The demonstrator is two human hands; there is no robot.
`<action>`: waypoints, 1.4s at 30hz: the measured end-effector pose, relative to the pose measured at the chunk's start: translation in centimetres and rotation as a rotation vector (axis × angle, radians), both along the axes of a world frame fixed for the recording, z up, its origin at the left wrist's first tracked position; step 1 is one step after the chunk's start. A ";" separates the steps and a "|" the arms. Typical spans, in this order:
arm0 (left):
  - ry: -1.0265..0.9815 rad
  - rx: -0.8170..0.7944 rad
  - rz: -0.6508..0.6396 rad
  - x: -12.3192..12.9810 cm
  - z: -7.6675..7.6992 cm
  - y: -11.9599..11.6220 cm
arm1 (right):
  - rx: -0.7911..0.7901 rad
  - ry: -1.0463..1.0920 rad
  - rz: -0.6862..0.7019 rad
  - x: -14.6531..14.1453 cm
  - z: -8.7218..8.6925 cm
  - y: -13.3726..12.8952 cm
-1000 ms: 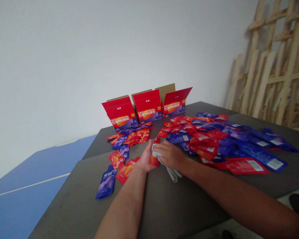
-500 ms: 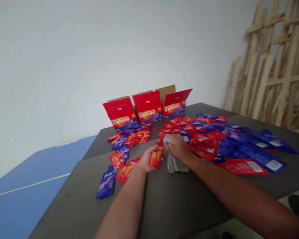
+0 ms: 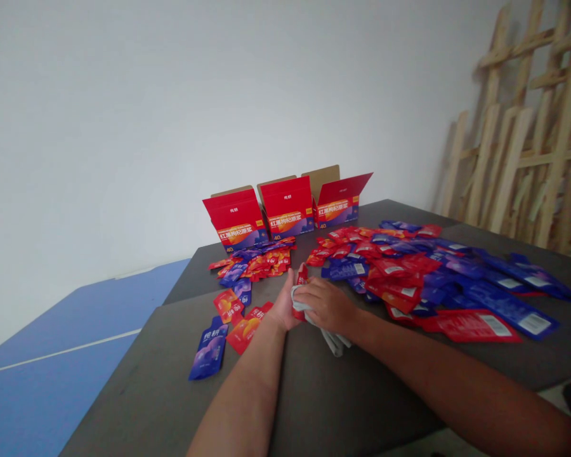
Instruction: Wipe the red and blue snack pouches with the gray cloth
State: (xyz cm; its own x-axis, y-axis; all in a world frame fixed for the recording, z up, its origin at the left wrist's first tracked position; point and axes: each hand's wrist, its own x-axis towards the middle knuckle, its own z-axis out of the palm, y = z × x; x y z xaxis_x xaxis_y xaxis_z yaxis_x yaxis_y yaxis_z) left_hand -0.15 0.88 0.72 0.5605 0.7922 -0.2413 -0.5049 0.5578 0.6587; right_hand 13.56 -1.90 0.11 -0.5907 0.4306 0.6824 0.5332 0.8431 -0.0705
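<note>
My left hand (image 3: pixel 283 306) is closed around a red pouch (image 3: pixel 302 274), whose top shows above the fingers. My right hand (image 3: pixel 327 304) grips a grey cloth (image 3: pixel 334 341) and presses it against the pouch front, covering most of it. Left of my left hand lie a blue pouch (image 3: pixel 208 350) and a few red-orange pouches (image 3: pixel 247 327). To the right spreads a large heap of red and blue pouches (image 3: pixel 400 270). A smaller pile of pouches (image 3: pixel 269 261) lies beyond my hands.
Three red boxes with raised flaps, among them a left box (image 3: pixel 240 231), a middle box (image 3: pixel 290 216) and a right box (image 3: pixel 337 206), stand along the dark table's (image 3: pixel 342 406) far side. A blue surface (image 3: pixel 90 324) adjoins on the left. Wooden frames (image 3: pixel 518 139) lean at the right wall.
My right hand has brought the grey cloth from beside the pouch onto its front. The pouch, fully visible before, is now mostly covered. The view has shifted slightly.
</note>
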 end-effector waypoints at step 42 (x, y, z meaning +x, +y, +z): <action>-0.020 0.198 0.182 1.6 -1.7 0.4 | 0.011 0.212 -0.361 6.9 1.8 4.1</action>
